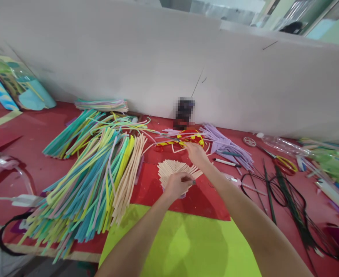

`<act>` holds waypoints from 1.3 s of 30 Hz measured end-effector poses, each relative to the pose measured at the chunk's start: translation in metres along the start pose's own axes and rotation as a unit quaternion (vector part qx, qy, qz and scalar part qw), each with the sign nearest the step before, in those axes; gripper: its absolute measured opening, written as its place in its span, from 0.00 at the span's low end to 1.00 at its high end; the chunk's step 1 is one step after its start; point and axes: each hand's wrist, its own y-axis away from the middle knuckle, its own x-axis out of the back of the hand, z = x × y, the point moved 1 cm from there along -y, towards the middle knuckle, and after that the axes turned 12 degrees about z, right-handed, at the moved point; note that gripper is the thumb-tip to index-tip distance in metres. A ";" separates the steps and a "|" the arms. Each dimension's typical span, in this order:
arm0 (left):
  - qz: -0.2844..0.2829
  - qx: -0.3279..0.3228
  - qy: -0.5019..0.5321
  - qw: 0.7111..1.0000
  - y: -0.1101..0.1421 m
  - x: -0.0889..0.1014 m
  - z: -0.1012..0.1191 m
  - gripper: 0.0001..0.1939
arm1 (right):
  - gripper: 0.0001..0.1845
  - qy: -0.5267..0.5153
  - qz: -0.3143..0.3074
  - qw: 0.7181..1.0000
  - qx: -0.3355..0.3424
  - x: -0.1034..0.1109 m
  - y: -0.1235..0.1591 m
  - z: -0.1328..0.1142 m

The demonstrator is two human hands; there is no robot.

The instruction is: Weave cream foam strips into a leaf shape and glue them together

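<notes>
A fan-shaped piece of beige pipe cleaners, laid in a slanting pattern, rests on a red sheet. Over its lower right part is my left hand, fingers curled and closed on the piece; a small dark spot shows at the fingertips. Farther back, my right hand reaches to a pair of scissors with red and yellow handles, its fingertips closed at a handle. The fingers partly cover the scissors. A few loose beige stems lie beside them.
Bundles of coloured pipe cleaners fill the left side; purple ones lie at the back right. A glue gun, a pen, more scissors, a plastic bottle and black cables surround a yellow-green sheet.
</notes>
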 end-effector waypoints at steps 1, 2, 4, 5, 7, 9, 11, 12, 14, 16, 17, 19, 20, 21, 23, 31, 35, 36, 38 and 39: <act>0.001 -0.002 -0.003 1.000 0.001 0.000 0.001 0.01 | 0.19 0.013 0.005 1.000 0.003 0.000 -0.002 0.002; 0.001 -0.005 -0.005 1.000 0.001 0.000 0.002 0.01 | 0.20 0.025 0.011 1.000 0.006 0.000 -0.004 0.004; 0.004 -0.011 -0.009 1.000 0.002 0.000 0.003 0.02 | 0.21 0.046 0.020 0.999 0.016 -0.001 -0.006 0.007; 0.006 -0.013 -0.011 1.000 0.002 0.000 0.003 0.03 | 0.21 0.055 0.021 0.998 0.024 -0.001 -0.007 0.008; 0.011 -0.018 -0.015 1.000 0.001 0.000 0.001 0.03 | 0.21 0.068 0.015 0.997 0.045 -0.003 -0.006 0.008; 0.014 -0.022 -0.019 0.999 -0.001 -0.001 0.000 0.02 | 0.20 0.078 0.004 0.995 0.069 -0.005 -0.002 0.006; 0.011 -0.027 -0.022 0.999 -0.003 -0.001 -0.002 0.01 | 0.20 0.087 -0.007 0.992 0.086 -0.007 0.001 0.004; 0.009 -0.030 -0.023 0.999 -0.004 -0.001 -0.002 0.01 | 0.20 0.092 -0.010 0.992 0.091 -0.008 0.002 0.003; 0.006 -0.034 -0.024 0.999 -0.005 -0.001 -0.003 0.02 | 0.20 0.102 -0.010 0.991 0.090 -0.011 0.002 0.002; 0.004 -0.033 -0.025 0.999 -0.005 0.000 -0.004 0.01 | 0.20 0.112 -0.007 0.991 0.079 -0.014 -0.001 0.002; 0.004 -0.031 -0.025 0.999 -0.005 0.000 -0.005 0.01 | 0.20 0.117 -0.004 0.990 0.073 -0.016 -0.004 0.002; 0.004 -0.023 -0.024 0.999 -0.004 0.000 -0.006 0.01 | 0.20 0.122 -0.004 0.991 0.063 -0.021 -0.008 0.001; 0.003 -0.017 -0.023 1.000 -0.004 -0.001 -0.006 0.02 | 0.20 0.122 -0.006 0.991 0.060 -0.024 -0.010 0.001; 0.002 -0.011 -0.022 1.000 -0.003 -0.001 -0.005 0.03 | 0.19 0.121 -0.009 0.991 0.059 -0.027 -0.012 0.000; 0.001 -0.001 -0.020 1.000 -0.002 -0.001 -0.005 0.03 | 0.17 0.117 -0.018 0.991 0.057 -0.030 -0.013 0.000; 0.017 -0.013 -0.001 1.000 -0.004 -0.001 -0.005 0.05 | 0.14 0.085 0.000 0.996 0.020 -0.004 -0.015 0.011; 0.011 -0.004 0.025 1.000 -0.002 -0.001 -0.004 0.09 | 0.12 0.074 -0.005 0.997 0.019 0.009 -0.008 0.010; 0.004 0.000 0.031 1.000 -0.001 0.000 -0.004 0.10 | 0.12 0.072 -0.012 0.997 0.027 0.009 -0.004 0.006; -0.009 0.005 0.041 0.999 0.000 0.000 -0.004 0.13 | 0.11 0.068 -0.033 0.996 0.050 0.007 0.002 -0.004; -0.013 0.005 0.043 0.999 0.001 0.000 -0.004 0.14 | 0.11 0.068 -0.044 0.995 0.062 0.004 0.004 -0.010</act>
